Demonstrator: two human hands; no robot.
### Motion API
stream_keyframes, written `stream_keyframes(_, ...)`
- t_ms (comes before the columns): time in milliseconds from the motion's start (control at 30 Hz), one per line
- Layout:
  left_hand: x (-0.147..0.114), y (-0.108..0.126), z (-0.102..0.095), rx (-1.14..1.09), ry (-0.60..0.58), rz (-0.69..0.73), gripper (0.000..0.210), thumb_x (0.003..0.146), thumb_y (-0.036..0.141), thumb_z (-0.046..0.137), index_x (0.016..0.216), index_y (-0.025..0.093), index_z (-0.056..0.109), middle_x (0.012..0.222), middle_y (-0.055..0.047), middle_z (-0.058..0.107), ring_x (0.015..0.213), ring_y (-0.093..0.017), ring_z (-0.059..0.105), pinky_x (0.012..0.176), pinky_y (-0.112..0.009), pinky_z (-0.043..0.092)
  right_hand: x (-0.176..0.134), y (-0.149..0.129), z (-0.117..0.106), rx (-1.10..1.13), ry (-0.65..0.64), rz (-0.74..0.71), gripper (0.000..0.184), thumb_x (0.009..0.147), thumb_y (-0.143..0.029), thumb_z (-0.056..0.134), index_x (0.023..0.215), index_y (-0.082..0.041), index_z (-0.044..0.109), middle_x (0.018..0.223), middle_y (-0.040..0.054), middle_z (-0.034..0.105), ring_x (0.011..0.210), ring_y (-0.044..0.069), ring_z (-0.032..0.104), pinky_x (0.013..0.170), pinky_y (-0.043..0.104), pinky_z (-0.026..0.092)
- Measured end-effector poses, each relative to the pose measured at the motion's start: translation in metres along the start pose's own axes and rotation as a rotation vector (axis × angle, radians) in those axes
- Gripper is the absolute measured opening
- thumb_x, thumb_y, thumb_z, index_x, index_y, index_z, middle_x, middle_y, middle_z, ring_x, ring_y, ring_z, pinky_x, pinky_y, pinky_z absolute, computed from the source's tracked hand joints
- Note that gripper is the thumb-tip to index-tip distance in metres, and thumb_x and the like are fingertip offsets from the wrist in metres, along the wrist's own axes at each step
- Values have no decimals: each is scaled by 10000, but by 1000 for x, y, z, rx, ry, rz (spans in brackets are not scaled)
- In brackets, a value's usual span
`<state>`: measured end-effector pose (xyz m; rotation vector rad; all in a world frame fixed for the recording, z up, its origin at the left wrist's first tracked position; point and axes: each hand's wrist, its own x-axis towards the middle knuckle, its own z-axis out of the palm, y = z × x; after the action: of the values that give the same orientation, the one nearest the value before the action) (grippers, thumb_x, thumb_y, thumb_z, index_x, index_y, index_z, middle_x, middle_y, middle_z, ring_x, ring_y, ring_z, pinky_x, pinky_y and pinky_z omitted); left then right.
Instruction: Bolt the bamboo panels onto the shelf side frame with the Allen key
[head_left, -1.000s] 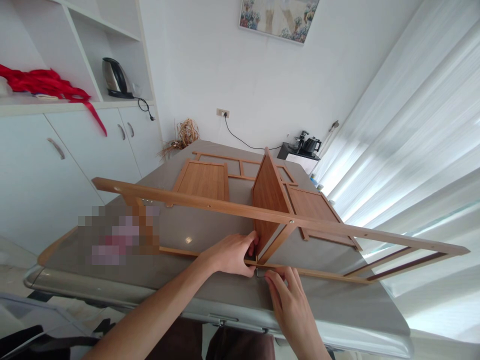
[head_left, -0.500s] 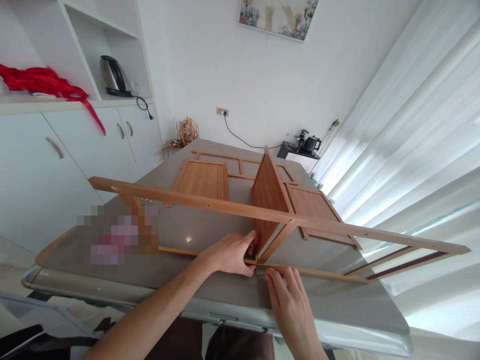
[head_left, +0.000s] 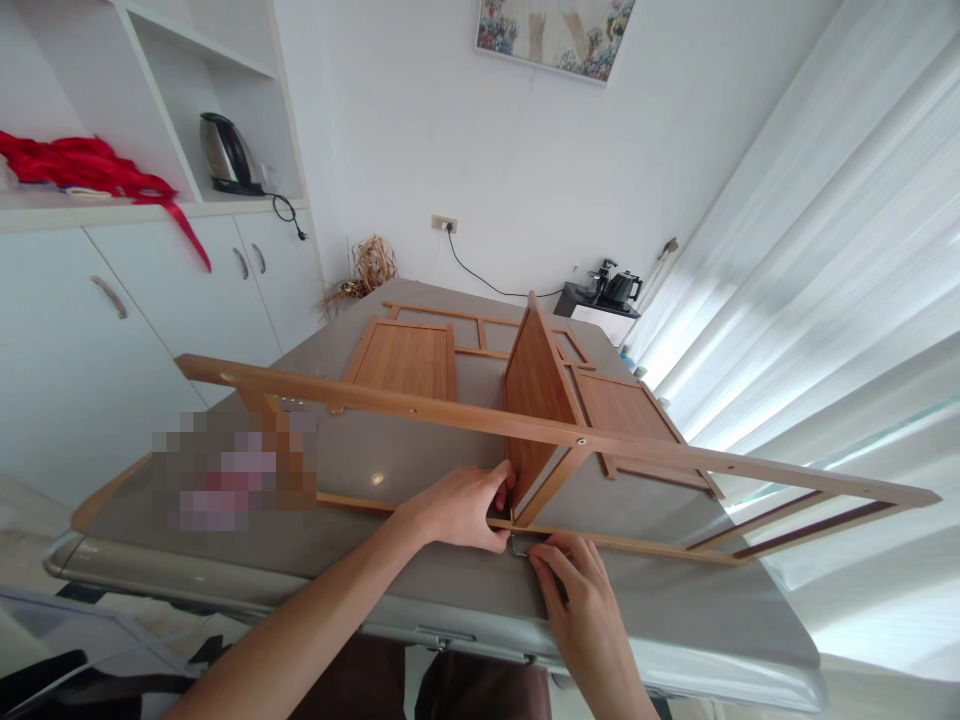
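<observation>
A wooden side frame (head_left: 450, 408) stands on its edge along the near side of the table, with a wooden shelf panel (head_left: 544, 375) joined upright to its middle. My left hand (head_left: 469, 508) is wrapped round the lower rail (head_left: 630, 544) at the panel's bottom corner, thumb on the near side. Just right of it, my right hand (head_left: 577, 585) pinches the end of a small bent hex key (head_left: 517, 547), whose other end meets the rail at that corner. A metal bolt head (head_left: 582, 441) shows in the upper rail above.
Two more wooden panels, one at left (head_left: 405, 362) and one at right (head_left: 634, 420), lie flat on the grey table (head_left: 435, 590). Another slatted frame (head_left: 435, 312) lies behind. A blurred-out patch (head_left: 232, 470) covers the table's left. White curtains (head_left: 847, 300) hang close on the right.
My right hand has shifted slightly, turning the hex key a little at the rail. My left hand and the wooden frame stay in place.
</observation>
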<state>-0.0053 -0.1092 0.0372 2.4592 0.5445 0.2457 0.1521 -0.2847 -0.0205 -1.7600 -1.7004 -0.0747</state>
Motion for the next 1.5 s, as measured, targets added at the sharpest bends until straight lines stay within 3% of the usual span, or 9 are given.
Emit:
stream_keyframes(333,0,-3,2,-18,2,5,414,669,341,727,949,243,439,888,12,680,742,-204,648,606,-280,393,1,-5,-12,115,-105,-41,136,1032,-188,475,1024,-266,587,993,26,614,938,177,581,819,307,490)
stream_keyframes(667,1,-2,1,-18,0,7,415,669,340,723,953,243,436,884,12,681,734,-203,646,600,-282,393,4,-10,-8,74,-65,-31,146,1018,-156,452,1018,-244,568,955,38,551,900,185,551,799,329,484)
stream_keyframes(1500,1,0,0,-3,-15,-4,425,666,335,729,949,242,426,897,4,691,776,-221,667,617,-289,412,10,-24,-6,-30,7,-85,171,1017,-146,441,1011,-245,580,928,47,566,853,196,561,753,344,484)
